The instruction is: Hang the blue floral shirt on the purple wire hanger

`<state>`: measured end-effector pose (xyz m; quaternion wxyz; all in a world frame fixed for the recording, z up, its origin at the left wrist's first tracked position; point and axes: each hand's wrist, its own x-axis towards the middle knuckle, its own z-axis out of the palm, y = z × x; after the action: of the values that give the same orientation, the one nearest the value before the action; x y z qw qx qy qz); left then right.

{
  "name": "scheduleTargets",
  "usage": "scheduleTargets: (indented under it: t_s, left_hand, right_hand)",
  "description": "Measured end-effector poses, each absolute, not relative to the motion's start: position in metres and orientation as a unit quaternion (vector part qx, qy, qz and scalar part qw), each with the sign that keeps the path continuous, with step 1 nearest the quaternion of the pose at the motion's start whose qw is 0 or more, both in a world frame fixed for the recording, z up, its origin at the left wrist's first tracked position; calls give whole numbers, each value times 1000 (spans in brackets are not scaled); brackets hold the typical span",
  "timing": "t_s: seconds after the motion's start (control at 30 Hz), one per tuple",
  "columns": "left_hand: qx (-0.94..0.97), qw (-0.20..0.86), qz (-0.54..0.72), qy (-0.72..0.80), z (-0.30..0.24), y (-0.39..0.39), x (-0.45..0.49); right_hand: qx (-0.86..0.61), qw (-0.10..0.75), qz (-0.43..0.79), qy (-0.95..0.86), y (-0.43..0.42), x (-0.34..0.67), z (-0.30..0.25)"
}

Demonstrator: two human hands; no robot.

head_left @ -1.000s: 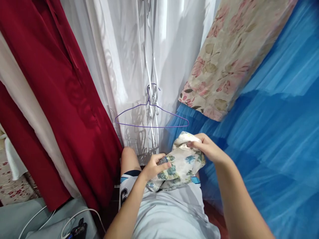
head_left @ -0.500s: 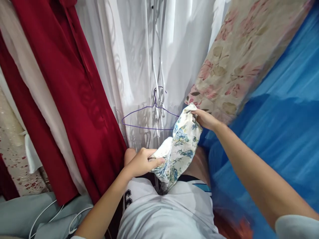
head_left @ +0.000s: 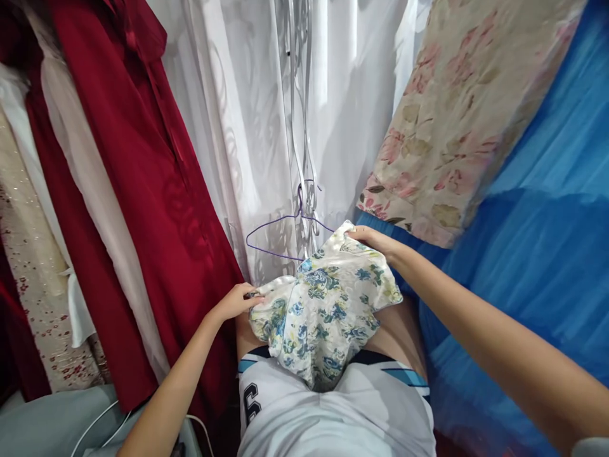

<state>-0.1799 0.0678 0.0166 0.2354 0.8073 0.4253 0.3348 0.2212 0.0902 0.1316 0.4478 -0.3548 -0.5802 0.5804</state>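
A white floral garment with blue, green and yellow flowers is spread between my hands above my lap; it looks like a small top, though its full shape is folded out of sight. My left hand pinches its left edge between thumb and fingers. At its upper right corner, my right hand grips the cloth, with fingertips partly behind it. Just beyond the garment hangs a purple wire hanger, its right part covered by the cloth. Neither hand touches the hanger.
White metal scrollwork stands before a white curtain. Dark red garments hang on the left. A pink-flowered cloth and blue fabric hang on the right. A white cable lies over grey cloth at lower left.
My hands have moved apart, the left one outward to the left and the right one slightly lower. The bunched garment is now stretched wider, showing more of its floral front.
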Motion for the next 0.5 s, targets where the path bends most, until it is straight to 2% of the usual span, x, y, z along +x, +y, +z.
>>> scheduleTargets:
  t_s: [0.13,0.5]
  left_hand:
    - [800,180,381,427,28,93,-185]
    - [732,83,522,430,107,154,-185]
  right_hand:
    - [-370,446,567,-585,77,219,141]
    - [-377,430,582,-579,63,216,143]
